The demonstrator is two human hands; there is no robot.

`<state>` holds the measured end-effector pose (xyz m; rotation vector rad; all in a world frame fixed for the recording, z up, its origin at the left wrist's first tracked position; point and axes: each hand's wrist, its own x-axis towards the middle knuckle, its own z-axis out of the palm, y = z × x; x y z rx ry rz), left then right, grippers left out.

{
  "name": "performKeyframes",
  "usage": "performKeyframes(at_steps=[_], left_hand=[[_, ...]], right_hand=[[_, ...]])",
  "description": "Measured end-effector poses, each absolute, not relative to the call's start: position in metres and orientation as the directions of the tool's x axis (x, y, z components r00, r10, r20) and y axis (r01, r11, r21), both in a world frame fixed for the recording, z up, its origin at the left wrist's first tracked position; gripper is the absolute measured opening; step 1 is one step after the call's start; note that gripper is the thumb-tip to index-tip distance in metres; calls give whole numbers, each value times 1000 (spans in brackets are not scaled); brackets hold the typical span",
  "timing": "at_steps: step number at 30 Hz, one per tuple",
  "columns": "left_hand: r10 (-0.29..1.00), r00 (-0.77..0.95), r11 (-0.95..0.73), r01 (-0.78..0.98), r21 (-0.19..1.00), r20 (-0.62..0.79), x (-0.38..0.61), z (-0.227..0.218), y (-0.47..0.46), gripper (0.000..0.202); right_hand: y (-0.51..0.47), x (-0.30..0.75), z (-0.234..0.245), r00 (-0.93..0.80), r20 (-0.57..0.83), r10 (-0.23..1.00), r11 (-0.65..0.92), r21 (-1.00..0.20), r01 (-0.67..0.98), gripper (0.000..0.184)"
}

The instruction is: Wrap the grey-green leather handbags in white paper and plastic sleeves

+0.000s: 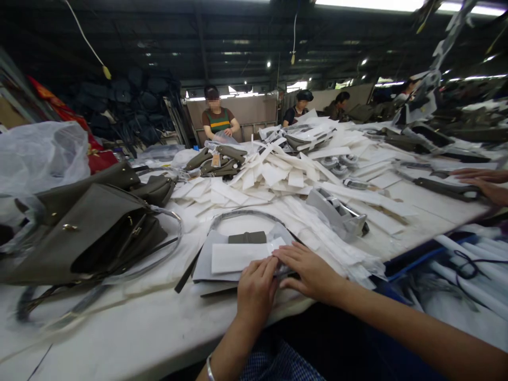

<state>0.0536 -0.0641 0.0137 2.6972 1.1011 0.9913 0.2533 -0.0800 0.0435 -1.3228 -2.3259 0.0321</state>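
A handbag (202,270) lies before me at the table's front, with a grey wrap over it and its handle looped away from me. On top rests a white foam sheet (232,258), below a small olive strap piece (247,237). My left hand (257,288) lies over the sheet's lower right corner, fingers close together and slightly bent, thumb hidden. Fingers stretched and thumb apart, my right hand (311,269) reaches in from the right. Its fingertips touch the sheet's right end beside my left fingers, near a shiny clear patch. What lies under both palms is hidden.
An olive handbag (99,227) with a plastic-wrapped handle lies at left. White foam strips (278,169) are heaped mid-table. A grey-wrapped bag (335,211) lies right. Another person's hands (490,182) reach in at far right. People (220,121) sit across the table.
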Motion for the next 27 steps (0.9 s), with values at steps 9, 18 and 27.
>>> performKeyframes(at_steps=[9, 18, 27], left_hand=[[501, 773, -809, 578, -105, 389, -7, 67, -51, 70], [527, 725, -706, 664, -246, 444, -41, 24, -42, 47], [549, 651, -715, 690, -109, 524, -40, 3, -49, 54]], right_hand=[[-66, 280, 15, -557, 461, 691, 568, 131, 812, 59], [-75, 283, 22, -459, 491, 741, 482, 88, 872, 51], [-118, 232, 20, 64, -27, 998, -60, -797, 602, 22]])
